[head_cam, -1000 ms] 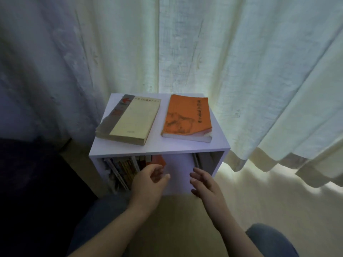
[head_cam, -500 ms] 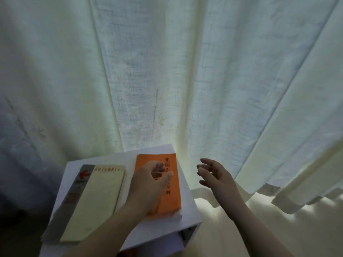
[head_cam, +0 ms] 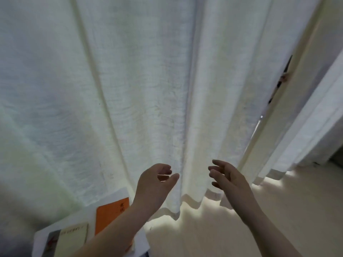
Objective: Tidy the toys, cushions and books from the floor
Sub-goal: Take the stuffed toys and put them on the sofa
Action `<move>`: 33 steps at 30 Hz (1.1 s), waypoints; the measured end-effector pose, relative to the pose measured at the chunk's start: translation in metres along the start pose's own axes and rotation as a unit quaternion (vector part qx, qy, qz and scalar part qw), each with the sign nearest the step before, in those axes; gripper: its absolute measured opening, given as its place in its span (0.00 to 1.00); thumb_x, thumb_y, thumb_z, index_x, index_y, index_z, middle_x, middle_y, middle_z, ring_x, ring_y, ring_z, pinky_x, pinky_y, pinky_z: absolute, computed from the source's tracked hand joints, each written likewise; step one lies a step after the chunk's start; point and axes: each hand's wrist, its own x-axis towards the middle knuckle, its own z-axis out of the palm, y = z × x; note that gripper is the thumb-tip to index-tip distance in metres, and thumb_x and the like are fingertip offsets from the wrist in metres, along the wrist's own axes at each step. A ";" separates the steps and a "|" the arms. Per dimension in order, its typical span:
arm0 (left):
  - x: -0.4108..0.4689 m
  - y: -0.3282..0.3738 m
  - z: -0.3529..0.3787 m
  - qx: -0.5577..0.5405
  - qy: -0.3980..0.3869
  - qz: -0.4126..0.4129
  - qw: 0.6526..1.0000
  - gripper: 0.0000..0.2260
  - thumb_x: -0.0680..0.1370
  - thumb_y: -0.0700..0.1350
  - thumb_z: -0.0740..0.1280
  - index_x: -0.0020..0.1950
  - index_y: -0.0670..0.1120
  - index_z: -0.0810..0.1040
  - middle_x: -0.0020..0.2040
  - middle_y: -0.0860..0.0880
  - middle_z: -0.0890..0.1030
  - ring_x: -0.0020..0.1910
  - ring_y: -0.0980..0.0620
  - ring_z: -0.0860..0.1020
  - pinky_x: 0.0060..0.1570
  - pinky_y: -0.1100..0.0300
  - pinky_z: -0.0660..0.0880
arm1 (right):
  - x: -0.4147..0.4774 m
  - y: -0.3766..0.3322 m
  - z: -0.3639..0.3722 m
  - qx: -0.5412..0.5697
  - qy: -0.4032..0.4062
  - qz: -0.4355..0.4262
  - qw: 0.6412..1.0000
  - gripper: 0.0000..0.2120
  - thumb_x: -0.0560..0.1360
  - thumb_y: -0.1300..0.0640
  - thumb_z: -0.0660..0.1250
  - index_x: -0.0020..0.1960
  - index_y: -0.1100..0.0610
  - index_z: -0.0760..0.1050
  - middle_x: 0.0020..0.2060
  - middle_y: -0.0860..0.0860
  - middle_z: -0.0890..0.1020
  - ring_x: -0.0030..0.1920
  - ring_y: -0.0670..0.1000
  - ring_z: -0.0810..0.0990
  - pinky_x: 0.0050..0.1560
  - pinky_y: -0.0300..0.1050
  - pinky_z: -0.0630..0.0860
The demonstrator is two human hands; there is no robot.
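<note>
**Nothing held right now**

My left hand (head_cam: 156,182) is loosely cupped with the thumb and fingers apart, gripping nothing. Right hand (head_cam: 229,178) is the same deal: fingers relaxed, half curled, touching nothing. Both hang in front of the white curtain (head_cam: 148,89). The orange book (head_cam: 109,217) and cream book (head_cam: 74,238) lie side by side on the white tabletop (head_cam: 85,216), bottom left.

curtain (head_cam: 148,89) blocks fwd | floor (head_cam: 278,210) free rt | shelf (head_cam: 118,196) lwr-left

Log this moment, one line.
left hand: empty, raised | right hand: empty, raised | orange paperback book: on white shelf | beige paperback book: beside it
</note>
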 end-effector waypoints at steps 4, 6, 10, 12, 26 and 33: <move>-0.003 0.104 0.046 0.007 -0.041 0.039 0.998 0.12 0.72 0.49 0.73 0.55 0.51 0.79 0.46 0.59 0.82 0.43 0.64 0.80 0.44 0.71 0.72 | -0.010 -0.064 -0.100 -0.008 0.062 -0.012 0.998 0.12 0.77 0.57 0.67 0.59 0.47 0.76 0.51 0.47 0.83 0.51 0.45 0.81 0.59 0.51 0.78; -0.011 0.150 0.079 0.001 -0.053 0.070 0.996 0.12 0.73 0.49 0.72 0.55 0.51 0.79 0.46 0.59 0.82 0.42 0.65 0.80 0.43 0.72 0.72 | -0.022 -0.085 -0.156 -0.010 0.085 -0.025 0.996 0.11 0.77 0.56 0.66 0.58 0.46 0.75 0.51 0.47 0.82 0.52 0.45 0.81 0.59 0.51 0.77; -0.026 0.206 0.129 -0.014 -0.079 0.106 0.991 0.11 0.73 0.49 0.72 0.54 0.51 0.80 0.46 0.58 0.82 0.42 0.65 0.80 0.41 0.73 0.70 | -0.041 -0.111 -0.232 -0.028 0.122 -0.043 0.991 0.10 0.77 0.54 0.66 0.57 0.44 0.74 0.52 0.47 0.82 0.53 0.45 0.81 0.58 0.50 0.78; -0.032 0.232 0.156 -0.012 -0.096 0.129 0.987 0.10 0.73 0.49 0.72 0.54 0.51 0.80 0.46 0.58 0.82 0.41 0.66 0.80 0.39 0.75 0.70 | -0.051 -0.120 -0.270 -0.032 0.147 -0.053 0.987 0.09 0.77 0.52 0.66 0.57 0.43 0.75 0.52 0.47 0.82 0.53 0.45 0.81 0.58 0.51 0.78; 0.022 0.377 0.356 -0.054 -0.222 0.245 0.942 0.10 0.73 0.48 0.72 0.54 0.50 0.79 0.46 0.58 0.82 0.40 0.70 0.79 0.37 0.78 0.70 | -0.012 -0.128 -0.470 -0.086 0.291 -0.060 0.951 0.16 0.77 0.48 0.64 0.65 0.46 0.71 0.54 0.43 0.81 0.55 0.43 0.80 0.59 0.49 0.78; 0.106 0.444 0.472 -0.080 -0.281 0.268 0.918 0.11 0.73 0.48 0.72 0.54 0.50 0.79 0.48 0.56 0.82 0.41 0.67 0.80 0.38 0.77 0.71 | 0.072 -0.128 -0.565 -0.108 0.362 -0.056 0.924 0.13 0.78 0.51 0.64 0.62 0.44 0.72 0.53 0.41 0.80 0.52 0.37 0.80 0.52 0.38 0.78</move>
